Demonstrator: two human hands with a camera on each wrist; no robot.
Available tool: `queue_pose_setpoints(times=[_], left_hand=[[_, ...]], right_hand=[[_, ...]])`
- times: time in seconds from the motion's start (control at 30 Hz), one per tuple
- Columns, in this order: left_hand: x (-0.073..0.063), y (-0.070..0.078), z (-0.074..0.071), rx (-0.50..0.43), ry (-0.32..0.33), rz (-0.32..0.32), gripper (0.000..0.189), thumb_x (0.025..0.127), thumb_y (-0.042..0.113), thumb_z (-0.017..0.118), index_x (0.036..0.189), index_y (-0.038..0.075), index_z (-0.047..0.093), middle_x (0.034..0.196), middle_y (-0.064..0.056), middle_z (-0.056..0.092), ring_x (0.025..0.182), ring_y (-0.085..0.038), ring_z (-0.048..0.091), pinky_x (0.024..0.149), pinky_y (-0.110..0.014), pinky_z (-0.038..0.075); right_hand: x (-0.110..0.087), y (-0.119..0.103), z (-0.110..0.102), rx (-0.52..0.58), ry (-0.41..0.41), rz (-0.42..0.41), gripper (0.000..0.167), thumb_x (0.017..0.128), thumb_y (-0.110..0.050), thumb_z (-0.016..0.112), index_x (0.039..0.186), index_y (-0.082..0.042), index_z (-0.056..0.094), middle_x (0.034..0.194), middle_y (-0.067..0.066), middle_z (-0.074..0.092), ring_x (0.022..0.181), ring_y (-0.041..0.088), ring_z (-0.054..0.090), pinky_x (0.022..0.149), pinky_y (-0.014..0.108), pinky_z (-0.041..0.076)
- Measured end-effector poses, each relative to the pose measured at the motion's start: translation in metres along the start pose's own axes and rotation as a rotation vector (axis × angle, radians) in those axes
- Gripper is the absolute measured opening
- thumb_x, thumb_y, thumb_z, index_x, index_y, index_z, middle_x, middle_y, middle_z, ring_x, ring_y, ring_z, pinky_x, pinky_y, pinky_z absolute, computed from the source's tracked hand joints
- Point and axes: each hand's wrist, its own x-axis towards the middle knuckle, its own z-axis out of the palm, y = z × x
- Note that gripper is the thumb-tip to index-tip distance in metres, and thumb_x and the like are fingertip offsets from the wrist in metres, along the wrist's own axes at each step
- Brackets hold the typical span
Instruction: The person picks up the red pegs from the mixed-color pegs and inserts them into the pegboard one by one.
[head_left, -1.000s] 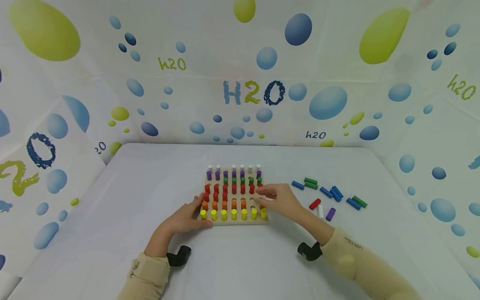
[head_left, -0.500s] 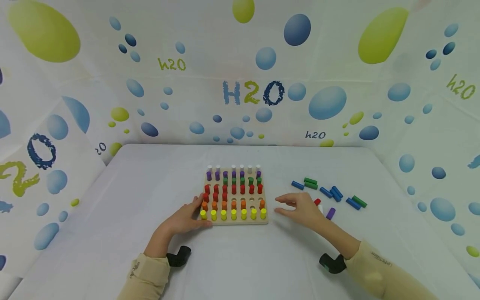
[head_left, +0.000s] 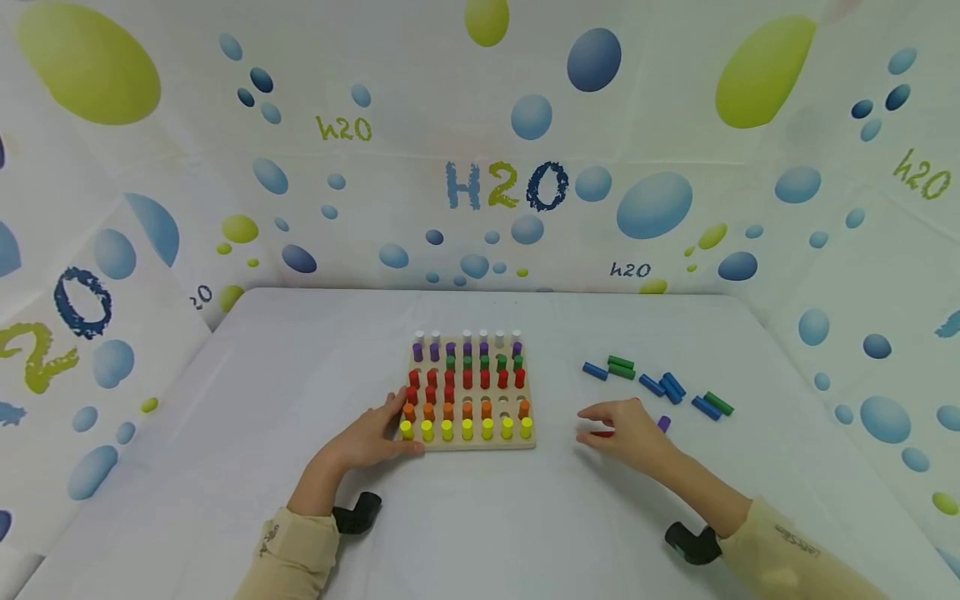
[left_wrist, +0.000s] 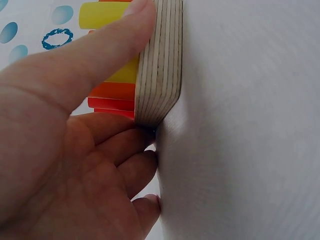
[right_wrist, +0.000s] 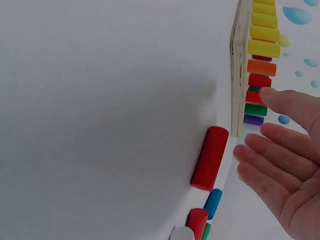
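Observation:
A wooden pegboard [head_left: 480,444] stands on the table with rows of yellow, orange, red, green, purple and white pegs. At its near left corner my left hand [head_left: 367,435] holds it. In the left wrist view the thumb [left_wrist: 142,22] lies on the front edge and the fingers [left_wrist: 135,165] bend against the side. Right of the board hovers my right hand [head_left: 633,433], thumb and fingers spread apart. A red peg [head_left: 602,433] shows between them in the head view. The right wrist view shows this red peg [right_wrist: 210,157] lying on the table, apart from the fingertips.
Loose blue pegs [head_left: 652,385] and green pegs [head_left: 622,372] lie farther back at the right. A purple peg [head_left: 663,423] sits just behind the right hand. Beyond the nearest red peg, the right wrist view shows a white peg [right_wrist: 182,233] beside another red one.
My right hand has drawn back from the board, moving right and slightly nearer. The red peg between its fingers now shows. The left hand and the board have stayed put.

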Motion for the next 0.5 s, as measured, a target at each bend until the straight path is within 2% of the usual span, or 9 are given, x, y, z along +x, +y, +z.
queue_pose_setpoints(times=[0.1,0.3,0.5], left_hand=[[-0.0002,-0.0009,0.0003,0.003,0.003,0.012,0.101,0.073,0.050,0.070,0.146,0.006,0.015,0.147,-0.027,0.014,0.132,-0.047,0.013,0.105,-0.060,0.010],[-0.0009,-0.0008,-0.0001,0.004,0.007,0.017,0.100,0.074,0.048,0.070,0.146,0.006,0.015,0.147,-0.027,0.014,0.133,-0.047,0.013,0.105,-0.060,0.011],[-0.0017,0.0002,-0.0003,0.002,0.002,0.007,0.101,0.074,0.049,0.070,0.147,0.007,0.014,0.147,-0.027,0.014,0.132,-0.048,0.013,0.105,-0.061,0.010]], right_hand=[[-0.0014,0.0036,-0.0027,-0.070,-0.030,-0.014,0.029,0.077,-0.015,0.073,0.101,0.001,0.069,0.097,0.011,0.069,0.088,0.025,0.064,0.073,0.035,0.054],[-0.0044,0.0056,-0.0041,-0.165,-0.117,0.067,0.027,0.076,-0.012,0.074,0.100,-0.001,0.069,0.092,0.008,0.069,0.083,0.021,0.062,0.073,0.033,0.054],[-0.0040,0.0055,0.0008,-0.271,-0.124,0.069,0.019,0.074,-0.008,0.074,0.092,-0.003,0.070,0.085,0.006,0.068,0.077,0.018,0.061,0.071,0.033,0.054]])
